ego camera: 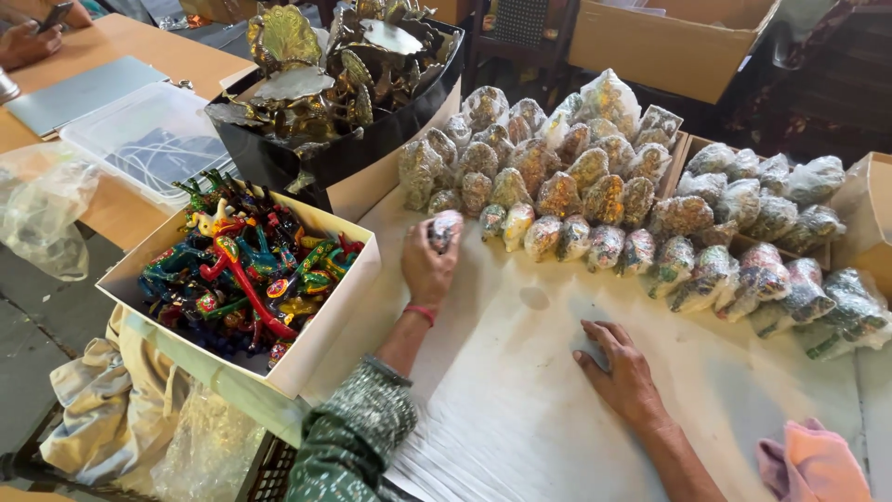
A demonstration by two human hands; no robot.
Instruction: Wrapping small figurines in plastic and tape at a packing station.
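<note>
We see the left hand [426, 265] closed around a small wrapped figurine [445, 229], holding it at the left end of the front row of wrapped figurines [595, 200] on the white tabletop [520, 409]. The right hand [621, 370] lies flat on the tabletop, fingers spread and holding nothing, well apart from the row. To the left of the left hand stands a white box [325, 321] full of colourful painted pieces [243, 270]. Behind it a black bin [279, 163] carries brass-coloured pieces. A pink cloth [813, 465] lies near the right forearm.
</note>
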